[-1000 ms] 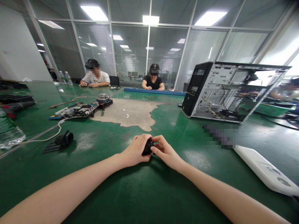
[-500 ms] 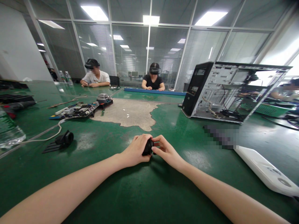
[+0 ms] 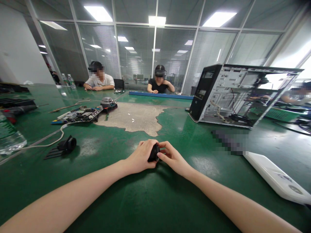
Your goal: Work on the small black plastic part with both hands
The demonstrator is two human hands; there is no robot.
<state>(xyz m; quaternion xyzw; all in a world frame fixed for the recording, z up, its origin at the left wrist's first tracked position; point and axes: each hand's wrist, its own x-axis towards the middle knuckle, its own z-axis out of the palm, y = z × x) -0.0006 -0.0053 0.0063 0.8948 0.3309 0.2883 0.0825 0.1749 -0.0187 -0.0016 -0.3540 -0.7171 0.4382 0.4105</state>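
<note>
A small black part (image 3: 153, 153) is held just above or on the green table (image 3: 109, 200), in the middle of the view. My left hand (image 3: 143, 157) wraps round it from the left, fingers over its top and thumb below. From the right, my right hand (image 3: 171, 158) pinches its right side between thumb and fingers. The fingers hide much of the part, and its exact kind is not clear.
An open computer case (image 3: 209, 94) stands at the back right, a white device (image 3: 269, 171) nearer. A circuit board (image 3: 80, 114), a black fan-like part (image 3: 69, 144) and a bottle (image 3: 9, 136) lie left. Two people sit across the table.
The person in black across the table has raised one hand towards the head. My hands and the black part have barely moved.
</note>
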